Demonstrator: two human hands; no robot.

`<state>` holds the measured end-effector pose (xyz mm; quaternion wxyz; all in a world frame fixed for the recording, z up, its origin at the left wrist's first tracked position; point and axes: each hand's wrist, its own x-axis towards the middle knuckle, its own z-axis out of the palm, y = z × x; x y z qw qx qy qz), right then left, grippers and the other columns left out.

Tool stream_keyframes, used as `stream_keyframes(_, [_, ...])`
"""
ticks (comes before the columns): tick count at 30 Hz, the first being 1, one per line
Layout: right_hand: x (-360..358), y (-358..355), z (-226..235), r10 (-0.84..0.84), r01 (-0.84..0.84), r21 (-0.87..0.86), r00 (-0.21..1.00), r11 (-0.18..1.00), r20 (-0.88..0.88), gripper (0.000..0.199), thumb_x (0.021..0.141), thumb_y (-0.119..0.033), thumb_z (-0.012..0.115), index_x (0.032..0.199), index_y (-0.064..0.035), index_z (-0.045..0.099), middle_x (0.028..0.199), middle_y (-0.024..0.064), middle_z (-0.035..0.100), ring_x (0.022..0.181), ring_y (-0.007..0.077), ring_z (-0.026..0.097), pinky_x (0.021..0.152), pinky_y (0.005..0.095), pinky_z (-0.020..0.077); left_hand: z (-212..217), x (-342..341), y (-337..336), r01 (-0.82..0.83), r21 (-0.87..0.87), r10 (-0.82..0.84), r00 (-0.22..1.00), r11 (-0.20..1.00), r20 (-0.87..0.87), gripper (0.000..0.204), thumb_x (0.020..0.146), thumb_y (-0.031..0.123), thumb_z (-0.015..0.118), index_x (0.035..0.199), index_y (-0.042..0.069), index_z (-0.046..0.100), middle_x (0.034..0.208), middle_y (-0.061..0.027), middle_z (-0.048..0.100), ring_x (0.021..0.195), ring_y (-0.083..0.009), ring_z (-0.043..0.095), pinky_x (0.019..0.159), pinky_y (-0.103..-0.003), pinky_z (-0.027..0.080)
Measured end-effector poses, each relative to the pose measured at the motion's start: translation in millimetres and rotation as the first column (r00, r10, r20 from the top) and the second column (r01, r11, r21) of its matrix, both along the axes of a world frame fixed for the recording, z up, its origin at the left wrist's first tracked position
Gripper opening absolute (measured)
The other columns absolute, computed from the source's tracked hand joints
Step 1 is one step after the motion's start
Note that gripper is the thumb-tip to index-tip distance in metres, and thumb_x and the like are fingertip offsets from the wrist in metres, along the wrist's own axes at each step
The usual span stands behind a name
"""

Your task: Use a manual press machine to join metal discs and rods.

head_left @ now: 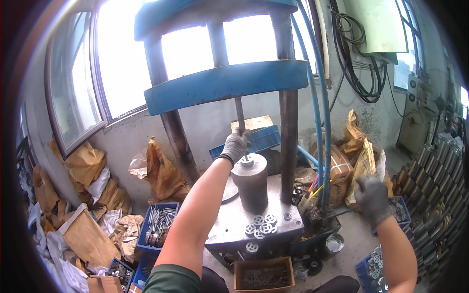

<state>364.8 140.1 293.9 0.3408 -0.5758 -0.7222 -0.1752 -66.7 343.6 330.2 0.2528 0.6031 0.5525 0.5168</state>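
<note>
My left hand [236,146], in a grey glove, is closed around an upright metal rod [239,113] below the blue crossbeam [227,87] of a press. The rod's lower part reaches the small ring on top of a thick steel cylinder [250,188]. This cylinder stands on the metal press table [222,234]. Several slotted round metal discs [265,228] lie at its front. Off to the right, my gloved right hand [373,201] is raised apart from the press. Its fingers are blurred, and I cannot make out whether they hold anything.
Dark pillars [288,146] and blue hoses [322,122] flank the work. A wooden box [264,274] with round parts stands in front. Left is a blue bin [159,223] of metal pins; right, a blue crate [372,268] of discs. Stacked metal bars [435,185] line the far right.
</note>
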Motion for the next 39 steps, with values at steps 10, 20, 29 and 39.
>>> stream_keyframes(10, [42,-100,-28,0.021,0.048,-0.372,0.983,0.927,0.181,0.025,0.084,-0.017,0.063,0.104,-0.0037,0.072,0.092,0.0197,0.070,0.084,0.0377,0.070,0.078,0.0470,0.0568,-8,-4,18,0.009,0.004,-0.008,0.996,1.000,-0.088,0.041,0.106,0.034,0.056,0.139,0.010,0.052,0.080,-0.0040,0.061,0.072,-0.0151,0.060,0.064,-0.036,0.054])
stream_keyframes(20, [57,-109,-26,0.254,-0.078,-0.591,0.941,0.803,0.222,0.031,0.083,-0.019,0.060,0.110,-0.0111,0.073,0.100,0.0141,0.073,0.090,0.0340,0.071,0.083,0.0448,0.0578,-2,8,5,0.094,-0.085,-0.093,0.996,0.992,0.020,0.044,0.106,0.037,0.054,0.142,0.012,0.049,0.091,-0.0114,0.064,0.080,-0.0210,0.065,0.067,-0.043,0.058])
stream_keyframes(29, [35,-129,-40,0.231,-0.035,-0.678,0.952,0.734,0.200,0.030,0.080,-0.021,0.061,0.106,-0.0112,0.075,0.092,0.0149,0.073,0.085,0.0351,0.070,0.080,0.0457,0.0572,5,7,-4,0.061,-0.116,-0.058,0.998,0.991,0.033,0.048,0.106,0.037,0.053,0.143,0.007,0.049,0.090,-0.0142,0.067,0.079,-0.0218,0.068,0.070,-0.040,0.058])
stream_keyframes(39, [33,-159,-75,0.168,0.022,-0.745,0.969,0.666,0.180,0.019,0.078,-0.023,0.063,0.085,-0.0085,0.075,0.084,0.0163,0.072,0.081,0.0360,0.071,0.077,0.0458,0.0574,14,14,-14,0.034,-0.150,-0.032,0.999,0.988,0.016,0.046,0.106,0.036,0.054,0.141,0.007,0.050,0.093,-0.0129,0.065,0.080,-0.0209,0.066,0.071,-0.041,0.058])
